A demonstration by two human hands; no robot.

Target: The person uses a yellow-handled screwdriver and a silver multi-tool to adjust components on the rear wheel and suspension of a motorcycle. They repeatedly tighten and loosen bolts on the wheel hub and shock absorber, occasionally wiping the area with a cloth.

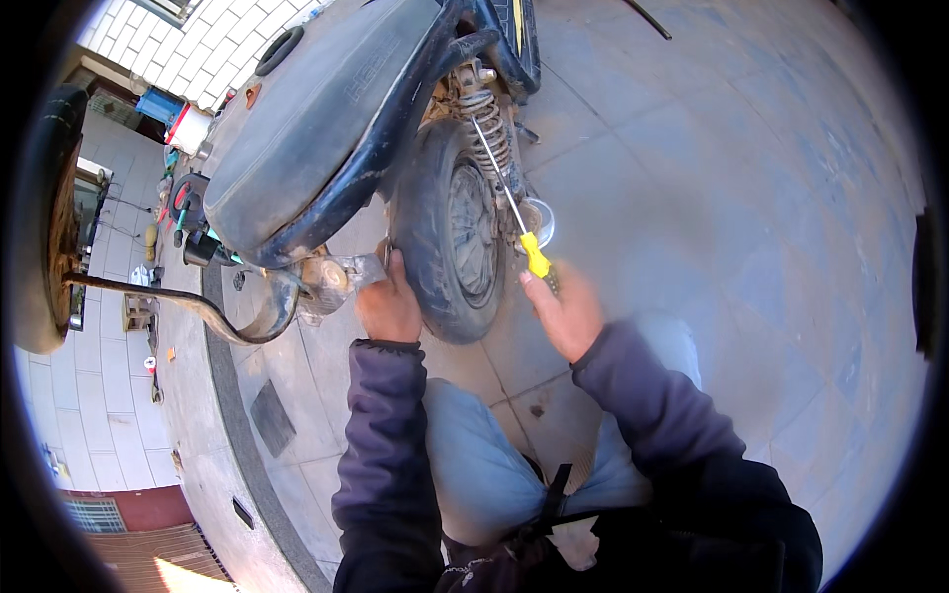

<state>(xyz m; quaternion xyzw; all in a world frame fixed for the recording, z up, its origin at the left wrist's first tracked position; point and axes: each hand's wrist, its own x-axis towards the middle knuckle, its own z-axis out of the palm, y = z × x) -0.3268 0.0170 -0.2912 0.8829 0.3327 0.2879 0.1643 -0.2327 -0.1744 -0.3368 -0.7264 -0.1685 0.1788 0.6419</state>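
My right hand (567, 308) is closed round the yellow handle of a screwdriver (535, 254). Its long metal shaft slants up and left along the wheel to the coil spring (480, 109) of a dusty shock absorber. Whether the tip touches the spring, I cannot tell. My left hand (389, 308) is at the left side of the black rear tyre (430, 252), beside a clear-lensed lamp (331, 282). Its fingers are curled and partly hidden; what they grip is unclear. The motorcycle's long dark seat (316, 128) extends above the wheel.
A curved metal bar (213, 316) carries a round dark part (44, 217) at the far left. Behind the wheel's right side is a whitish ring-shaped thing (543, 223). A concrete ledge (213, 445) borders the tiled floor (732, 198). A white bucket (190, 128) stands at upper left.
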